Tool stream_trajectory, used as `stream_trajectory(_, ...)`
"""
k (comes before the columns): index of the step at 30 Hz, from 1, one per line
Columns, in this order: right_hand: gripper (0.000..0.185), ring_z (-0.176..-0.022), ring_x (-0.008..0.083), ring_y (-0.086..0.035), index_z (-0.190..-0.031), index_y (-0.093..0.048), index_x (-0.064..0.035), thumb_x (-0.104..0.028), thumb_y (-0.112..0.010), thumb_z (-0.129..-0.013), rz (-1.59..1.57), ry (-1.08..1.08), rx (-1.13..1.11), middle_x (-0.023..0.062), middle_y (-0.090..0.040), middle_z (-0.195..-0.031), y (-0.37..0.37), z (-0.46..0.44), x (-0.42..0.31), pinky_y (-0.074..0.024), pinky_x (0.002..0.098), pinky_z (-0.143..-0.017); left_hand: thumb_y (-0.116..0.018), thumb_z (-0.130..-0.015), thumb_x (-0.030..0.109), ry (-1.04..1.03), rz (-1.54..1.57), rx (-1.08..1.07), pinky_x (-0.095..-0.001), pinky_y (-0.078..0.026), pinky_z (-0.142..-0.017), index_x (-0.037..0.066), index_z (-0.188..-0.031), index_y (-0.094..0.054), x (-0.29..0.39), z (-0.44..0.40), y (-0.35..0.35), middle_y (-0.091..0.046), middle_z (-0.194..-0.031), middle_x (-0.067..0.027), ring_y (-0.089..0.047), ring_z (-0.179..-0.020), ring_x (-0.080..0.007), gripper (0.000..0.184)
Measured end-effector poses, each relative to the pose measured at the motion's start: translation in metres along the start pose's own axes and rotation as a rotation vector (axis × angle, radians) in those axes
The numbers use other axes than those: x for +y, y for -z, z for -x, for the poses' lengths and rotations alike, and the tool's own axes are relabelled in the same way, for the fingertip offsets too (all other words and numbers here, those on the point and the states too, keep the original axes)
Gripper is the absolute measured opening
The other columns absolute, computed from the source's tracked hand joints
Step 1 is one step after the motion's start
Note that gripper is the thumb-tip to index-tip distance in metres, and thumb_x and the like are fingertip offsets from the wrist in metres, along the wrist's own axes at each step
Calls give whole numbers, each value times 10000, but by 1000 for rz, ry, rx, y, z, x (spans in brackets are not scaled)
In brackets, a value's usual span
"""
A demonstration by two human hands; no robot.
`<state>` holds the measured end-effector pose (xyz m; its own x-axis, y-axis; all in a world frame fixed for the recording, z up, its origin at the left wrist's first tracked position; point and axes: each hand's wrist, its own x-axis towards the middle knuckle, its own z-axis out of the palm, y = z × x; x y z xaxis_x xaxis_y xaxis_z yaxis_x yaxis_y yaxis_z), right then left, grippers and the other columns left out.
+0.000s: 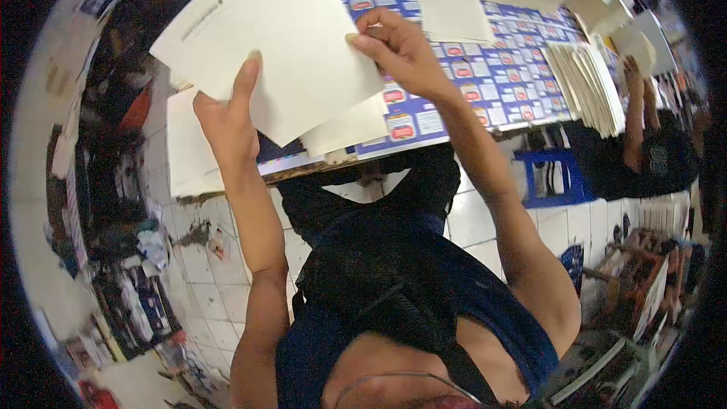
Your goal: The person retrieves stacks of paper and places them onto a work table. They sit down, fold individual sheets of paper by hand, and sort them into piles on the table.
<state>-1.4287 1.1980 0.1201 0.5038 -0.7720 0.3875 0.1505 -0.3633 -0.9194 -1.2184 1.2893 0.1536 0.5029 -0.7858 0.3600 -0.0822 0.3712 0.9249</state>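
A large white paper sheet (303, 45) with small dark print near its far left edge is held up, tilted, above the table's near edge. My left hand (231, 125) grips its near left side, thumb on top and fingers hidden underneath. My right hand (405, 53) pinches at its right edge with thumb and forefinger. Whether the sheet is single or folded, I cannot tell. Partly covered below it, more pale paper (348, 130) lies on the table, and another white piece (193, 144) is at the left.
A blue printed covering (522, 83) spreads over the table (273, 174). White sheets (454, 11) lie at its far side; a stack of pale papers (583, 87) stands at the right. Beyond it, another person (636, 151) works near a blue plastic stool (549, 178).
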Motion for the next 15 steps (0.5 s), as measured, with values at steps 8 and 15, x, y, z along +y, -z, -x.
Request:
stream_trajectory(8, 153, -701, 89, -612, -1003, -591, -28, -151, -599, -913, -23, 171, 208, 60, -670, -784, -40, -12, -18, -476, 214, -610, -666, -845, 74, -95, -47, -9, -239, -478, -791, -56, -1103, -596, 20, 5, 60, -682, -919, -127, -640, -822, -149, 298)
stream_trajectory(15, 352, -890, 143, -603, -1133, -587, -6, -236, -659, -875, -2, -350, 457, 122, -637, -1031, -7, 36, 87, -485, 255, -718, -737, -764, 295, -225, -1172, -183, -474, -274, -1079, 8, -1331, -430, -27, 48, 139, -439, -1367, -210, -362, -1317, -322, 706)
